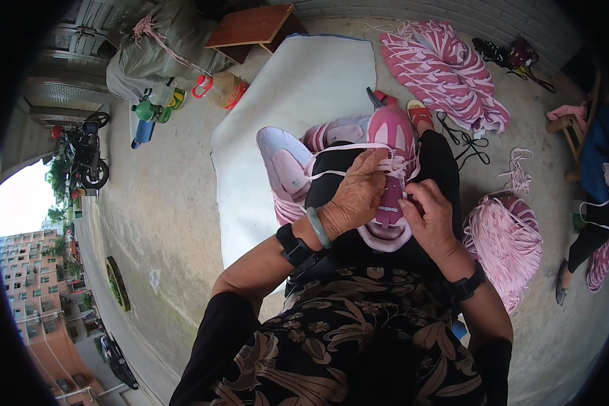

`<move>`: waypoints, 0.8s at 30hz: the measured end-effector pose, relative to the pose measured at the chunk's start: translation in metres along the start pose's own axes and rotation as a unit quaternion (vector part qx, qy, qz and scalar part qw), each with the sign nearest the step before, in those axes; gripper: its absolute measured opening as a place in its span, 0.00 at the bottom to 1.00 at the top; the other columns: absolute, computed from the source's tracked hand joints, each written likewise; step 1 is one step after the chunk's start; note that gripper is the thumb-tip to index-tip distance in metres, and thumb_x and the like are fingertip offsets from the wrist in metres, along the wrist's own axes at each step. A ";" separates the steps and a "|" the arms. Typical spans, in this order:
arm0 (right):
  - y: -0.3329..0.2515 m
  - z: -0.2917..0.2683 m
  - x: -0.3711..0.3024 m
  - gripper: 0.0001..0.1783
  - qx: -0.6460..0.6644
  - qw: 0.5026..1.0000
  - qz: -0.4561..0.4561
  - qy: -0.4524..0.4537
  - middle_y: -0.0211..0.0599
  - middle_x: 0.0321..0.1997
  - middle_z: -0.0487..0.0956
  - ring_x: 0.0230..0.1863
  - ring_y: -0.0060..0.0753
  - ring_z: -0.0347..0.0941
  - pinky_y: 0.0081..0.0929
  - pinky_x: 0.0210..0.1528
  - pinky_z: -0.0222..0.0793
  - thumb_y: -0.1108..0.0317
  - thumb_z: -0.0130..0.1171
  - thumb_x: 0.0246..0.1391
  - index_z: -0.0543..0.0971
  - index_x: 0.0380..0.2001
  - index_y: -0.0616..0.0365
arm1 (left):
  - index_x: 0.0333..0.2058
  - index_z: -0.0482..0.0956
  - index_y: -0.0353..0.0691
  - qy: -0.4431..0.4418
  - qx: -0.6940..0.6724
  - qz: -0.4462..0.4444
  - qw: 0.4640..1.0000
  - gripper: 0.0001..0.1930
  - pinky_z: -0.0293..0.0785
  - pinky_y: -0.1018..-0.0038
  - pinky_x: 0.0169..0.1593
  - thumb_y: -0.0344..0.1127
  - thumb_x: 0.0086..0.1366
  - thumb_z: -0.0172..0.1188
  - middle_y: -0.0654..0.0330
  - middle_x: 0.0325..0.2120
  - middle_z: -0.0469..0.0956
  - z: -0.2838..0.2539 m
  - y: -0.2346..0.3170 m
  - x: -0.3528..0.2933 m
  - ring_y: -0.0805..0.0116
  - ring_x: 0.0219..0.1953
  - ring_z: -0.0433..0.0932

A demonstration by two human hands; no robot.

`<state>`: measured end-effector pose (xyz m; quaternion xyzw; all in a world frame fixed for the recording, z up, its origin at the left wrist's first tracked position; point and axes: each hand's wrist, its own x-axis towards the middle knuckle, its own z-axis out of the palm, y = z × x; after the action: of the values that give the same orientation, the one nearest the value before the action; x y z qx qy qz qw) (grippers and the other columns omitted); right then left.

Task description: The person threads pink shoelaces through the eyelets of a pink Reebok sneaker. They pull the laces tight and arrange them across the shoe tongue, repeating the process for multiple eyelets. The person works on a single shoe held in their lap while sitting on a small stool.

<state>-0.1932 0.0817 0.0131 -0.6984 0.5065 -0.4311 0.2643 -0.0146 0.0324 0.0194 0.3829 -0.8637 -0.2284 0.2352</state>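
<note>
Pink shoe (390, 127) — toe, long axis forward; left grip (360, 188) pinching lace (348, 146) — right grip (432, 218) unclear.

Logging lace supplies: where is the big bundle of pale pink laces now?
In the head view, the pale pink lace bundle lies in the right half, right of the right hand and below a smaller lace tangle.

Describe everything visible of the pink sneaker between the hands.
The sneaker has a mesh-looking pink toe, a deeper pink tongue with pale lettering, and a pale pink, padded-looking collar. It sits upper side up over black trousers, toe pointing away from the person. A pale lace crosses its upper, partly loose, trailing left. The left hand lies over the lacing; the right hand is at the tongue's right side.
</note>
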 end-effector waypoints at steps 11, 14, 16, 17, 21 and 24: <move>-0.007 0.024 0.020 0.08 -0.160 0.985 0.026 -0.052 0.40 0.28 0.69 0.30 0.46 0.70 0.36 0.30 0.67 0.77 0.55 0.40 0.69 0.27 0.59 | 0.29 0.75 0.33 0.037 -0.029 -0.047 0.998 0.08 0.58 0.60 0.56 0.23 0.46 0.58 0.45 0.50 0.64 0.003 0.004 -0.007 0.45 0.53 0.63; -0.006 0.019 0.019 0.08 -0.191 0.978 0.038 -0.077 0.41 0.29 0.69 0.30 0.47 0.71 0.38 0.29 0.67 0.75 0.55 0.42 0.68 0.28 0.58 | 0.33 0.76 0.35 0.074 -0.112 -0.065 0.989 0.12 0.60 0.60 0.55 0.23 0.46 0.58 0.46 0.49 0.66 -0.004 0.003 -0.002 0.47 0.51 0.65; -0.005 0.012 0.013 0.08 -0.201 0.975 0.041 -0.084 0.41 0.29 0.69 0.30 0.48 0.71 0.39 0.29 0.67 0.74 0.54 0.43 0.67 0.29 0.58 | 0.35 0.76 0.36 0.127 -0.089 -0.058 0.986 0.13 0.61 0.61 0.54 0.23 0.47 0.58 0.47 0.48 0.67 -0.011 0.000 0.006 0.48 0.50 0.67; -0.005 0.003 0.009 0.08 -0.204 0.975 0.041 -0.081 0.41 0.29 0.69 0.30 0.48 0.71 0.39 0.29 0.66 0.74 0.54 0.44 0.67 0.29 0.58 | 0.36 0.77 0.39 0.094 -0.001 -0.019 0.995 0.16 0.60 0.59 0.54 0.23 0.44 0.58 0.47 0.50 0.65 -0.016 -0.002 0.011 0.49 0.51 0.65; 0.019 -0.048 -0.027 0.06 -0.155 0.982 0.089 -0.058 0.42 0.27 0.69 0.26 0.47 0.68 0.36 0.28 0.64 0.78 0.51 0.47 0.66 0.27 0.59 | 0.37 0.78 0.45 -0.008 0.155 0.059 0.986 0.21 0.56 0.54 0.56 0.26 0.38 0.60 0.51 0.53 0.59 -0.016 -0.003 0.031 0.47 0.56 0.57; 0.077 -0.103 -0.070 0.05 -0.040 0.967 0.246 -0.051 0.40 0.27 0.70 0.25 0.42 0.67 0.30 0.28 0.63 0.80 0.50 0.47 0.66 0.27 0.59 | 0.37 0.79 0.46 -0.042 0.232 0.141 0.962 0.18 0.54 0.50 0.57 0.29 0.42 0.60 0.52 0.53 0.60 -0.017 -0.004 0.041 0.49 0.56 0.57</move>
<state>-0.3276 0.1272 -0.0218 -0.5835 0.6650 -0.2960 0.3600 -0.0268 -0.0053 0.0397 0.2918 -0.9471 -0.0024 0.1334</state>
